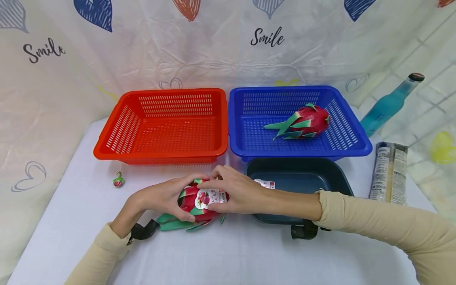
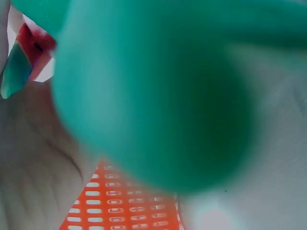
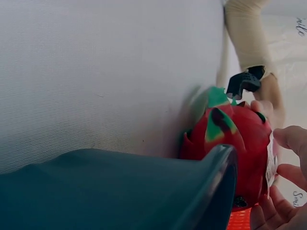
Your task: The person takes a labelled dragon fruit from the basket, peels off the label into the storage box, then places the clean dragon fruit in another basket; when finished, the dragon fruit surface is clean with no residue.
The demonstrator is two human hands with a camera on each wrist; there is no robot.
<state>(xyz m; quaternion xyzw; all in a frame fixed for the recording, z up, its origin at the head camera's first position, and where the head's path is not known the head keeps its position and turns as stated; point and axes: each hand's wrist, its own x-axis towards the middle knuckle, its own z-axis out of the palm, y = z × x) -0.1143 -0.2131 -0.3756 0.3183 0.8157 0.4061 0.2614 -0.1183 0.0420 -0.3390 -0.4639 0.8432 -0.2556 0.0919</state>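
Note:
A red dragon fruit [image 1: 187, 202] with green leaf-like scales lies on the white table in front of the red basket. My left hand [image 1: 167, 198] grips it from the left, thumb at the near side and fingers over the far side. On its upper face is a white sticker [image 1: 210, 198] with a fruit picture. My right hand [image 1: 238, 192] pinches this sticker between thumb and index finger, against the fruit. The right wrist view shows the sticker [image 3: 272, 160] edge-on against the red skin. A blurred green scale [image 2: 144, 96] fills much of the left wrist view.
Behind stand a red basket [image 1: 160, 156] and a blue basket [image 1: 303, 152] holding another dragon fruit [image 1: 313, 120]. A dark tray [image 1: 303, 217] with a sticker [image 1: 265, 183] sits under my right forearm. Farther right are a blue bottle [image 1: 386, 109] and a packet [image 1: 388, 172]; a lollipop [image 1: 118, 181] lies left.

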